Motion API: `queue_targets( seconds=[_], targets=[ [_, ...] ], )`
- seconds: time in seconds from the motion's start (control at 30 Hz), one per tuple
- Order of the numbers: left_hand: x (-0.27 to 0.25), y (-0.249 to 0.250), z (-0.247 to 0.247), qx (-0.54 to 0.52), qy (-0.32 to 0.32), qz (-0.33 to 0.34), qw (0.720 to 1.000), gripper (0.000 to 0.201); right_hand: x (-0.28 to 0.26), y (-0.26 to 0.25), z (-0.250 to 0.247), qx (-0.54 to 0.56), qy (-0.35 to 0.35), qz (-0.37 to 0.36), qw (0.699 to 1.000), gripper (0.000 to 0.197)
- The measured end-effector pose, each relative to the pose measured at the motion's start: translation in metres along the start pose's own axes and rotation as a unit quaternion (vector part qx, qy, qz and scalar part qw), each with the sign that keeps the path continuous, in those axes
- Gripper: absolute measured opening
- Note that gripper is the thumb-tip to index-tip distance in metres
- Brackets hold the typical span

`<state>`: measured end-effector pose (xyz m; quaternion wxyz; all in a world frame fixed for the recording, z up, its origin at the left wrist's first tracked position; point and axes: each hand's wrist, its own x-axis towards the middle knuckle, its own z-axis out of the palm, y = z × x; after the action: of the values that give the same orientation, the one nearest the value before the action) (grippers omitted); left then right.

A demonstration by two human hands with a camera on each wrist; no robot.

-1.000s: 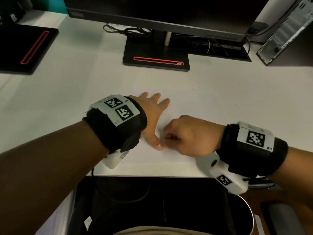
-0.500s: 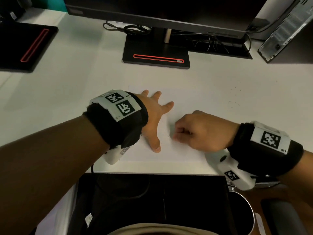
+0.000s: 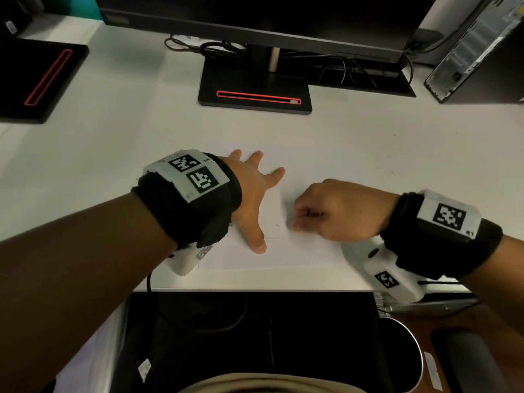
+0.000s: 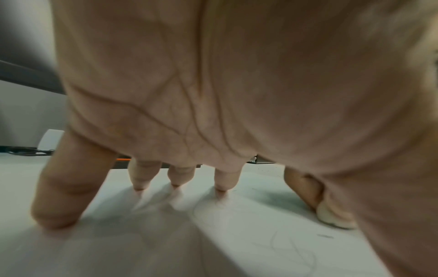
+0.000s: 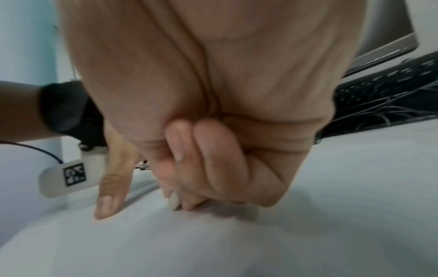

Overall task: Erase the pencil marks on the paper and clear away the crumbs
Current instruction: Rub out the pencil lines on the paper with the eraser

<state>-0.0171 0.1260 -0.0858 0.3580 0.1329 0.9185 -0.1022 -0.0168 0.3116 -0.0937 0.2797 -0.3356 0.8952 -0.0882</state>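
A white sheet of paper (image 3: 241, 259) lies on the white desk near its front edge. My left hand (image 3: 255, 199) presses flat on the sheet with fingers spread (image 4: 140, 180). Faint pencil marks (image 3: 276, 225) show between my left thumb and my right hand; the left wrist view shows the same pencil marks (image 4: 296, 251). My right hand (image 3: 295, 222) is curled and pinches a small white eraser (image 5: 174, 203) against the paper, just right of the marks. The eraser (image 4: 331, 219) also shows at the right of the left wrist view.
A monitor stand with a red stripe (image 3: 255, 92) stands behind the paper, with cables and a keyboard (image 3: 368, 78) to its right. A computer case (image 3: 476, 46) is at back right, a black pad (image 3: 37, 78) at back left. Dark specks (image 3: 391, 171) dot the desk right of the paper. A bin (image 3: 402, 358) stands below the desk edge.
My right hand with the eraser has slid right, away from my left thumb, uncovering the pencil marks between them. My left hand stays pressed on the paper.
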Motion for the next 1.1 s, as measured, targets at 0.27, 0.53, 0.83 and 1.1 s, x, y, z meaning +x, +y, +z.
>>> queue_targets(
  seconds=[0.27,0.53,0.83,1.1],
  targets=[
    [-0.001,0.001,-0.001,-0.002,-0.005,-0.004,1.000,0.143,-0.002,0.004,0.000,0.004,0.000,0.013,1.000,0.037],
    [0.001,0.000,0.000,-0.002,-0.001,0.001,1.000,0.142,-0.010,-0.016,0.019,0.042,-0.007,-0.019,0.999,0.039],
    [-0.001,-0.003,-0.001,-0.039,0.047,0.017,0.998,0.131,-0.023,0.010,0.005,0.143,0.063,0.084,0.984,0.029],
    [-0.001,0.001,0.007,-0.079,0.068,0.055,0.993,0.106,-0.014,0.011,-0.001,0.085,0.125,0.062,0.987,0.020]
  ],
)
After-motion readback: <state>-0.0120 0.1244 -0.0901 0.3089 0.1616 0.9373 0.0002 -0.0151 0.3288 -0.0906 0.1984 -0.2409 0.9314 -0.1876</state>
